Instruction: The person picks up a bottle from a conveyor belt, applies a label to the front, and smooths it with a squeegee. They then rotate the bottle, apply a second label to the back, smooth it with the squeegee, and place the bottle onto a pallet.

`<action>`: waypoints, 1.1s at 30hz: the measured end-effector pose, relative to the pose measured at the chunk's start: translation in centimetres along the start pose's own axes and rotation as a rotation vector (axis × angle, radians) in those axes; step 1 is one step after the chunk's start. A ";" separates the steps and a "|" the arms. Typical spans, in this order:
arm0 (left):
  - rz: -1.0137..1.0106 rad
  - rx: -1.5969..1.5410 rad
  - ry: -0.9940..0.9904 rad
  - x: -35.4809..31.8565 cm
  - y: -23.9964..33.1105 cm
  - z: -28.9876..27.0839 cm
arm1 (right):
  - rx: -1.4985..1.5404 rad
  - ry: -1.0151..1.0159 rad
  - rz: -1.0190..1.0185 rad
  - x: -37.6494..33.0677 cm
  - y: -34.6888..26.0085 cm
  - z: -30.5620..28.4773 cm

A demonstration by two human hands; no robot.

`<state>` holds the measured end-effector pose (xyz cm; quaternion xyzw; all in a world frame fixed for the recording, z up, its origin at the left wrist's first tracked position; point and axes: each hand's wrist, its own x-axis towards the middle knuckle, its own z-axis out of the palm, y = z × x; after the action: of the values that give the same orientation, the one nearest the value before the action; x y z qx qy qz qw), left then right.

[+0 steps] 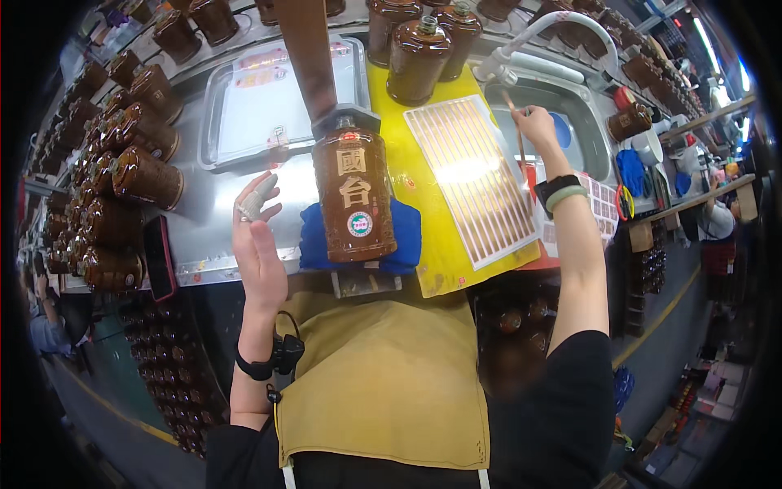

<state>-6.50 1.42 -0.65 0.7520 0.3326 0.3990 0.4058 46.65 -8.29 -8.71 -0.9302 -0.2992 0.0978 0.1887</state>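
Observation:
A brown glazed bottle with gold characters and a small round label lies on a folded blue cloth in front of me. Just left of it, touching nothing, is my left hand, its fingers apart and pale covers on some fingertips. My right hand is raised over the near side of the sink, pinching a thin brownish strip that hangs downward. Below that hand, a sheet of narrow gold-brown strips rests on a yellow board.
A metal tray stands at the back left, near several stacked brown bottles. A phone lies by the left edge. At the right is a sink with a white faucet. More bottles stand behind.

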 end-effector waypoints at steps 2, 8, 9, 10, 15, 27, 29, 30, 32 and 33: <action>-0.014 0.006 0.003 -0.4 0.0 -0.2 | -0.339 -0.085 0.051 0.8 0.4 0.9; -0.015 -0.072 -0.010 0.0 1.0 -1.1 | -0.094 -0.108 -0.005 2.1 3.0 1.5; -0.033 -0.098 -0.009 -0.1 0.9 -1.5 | 0.128 -0.265 0.054 0.6 0.0 -0.9; -0.035 -0.149 -0.012 0.1 0.6 -1.6 | 0.316 -0.249 -0.027 -1.4 -1.3 -2.3; -0.031 -0.313 -0.123 2.9 3.0 -0.7 | 0.446 -0.312 -0.314 -13.5 -9.5 -8.3; -0.011 -0.234 -0.550 2.6 7.6 2.6 | 0.566 -0.587 -0.689 -26.7 -18.4 -9.2; -0.281 -0.477 -0.588 2.1 7.9 1.8 | 0.598 -0.587 -0.767 -27.2 -19.2 -9.1; -0.210 -0.453 -0.562 1.7 7.2 1.6 | 0.626 -0.603 -0.761 -27.5 -19.3 -8.7; -0.204 -0.414 -0.573 1.3 6.5 0.8 | 0.635 -0.615 -0.775 -27.8 -19.4 -7.9; -0.192 -0.379 -0.585 1.1 6.2 0.5 | 0.641 -0.622 -0.791 -27.9 -19.4 -7.6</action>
<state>-4.48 -0.61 4.99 0.7112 0.1919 0.1815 0.6515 16.45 -12.54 8.11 -0.5725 -0.6197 0.3734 0.3858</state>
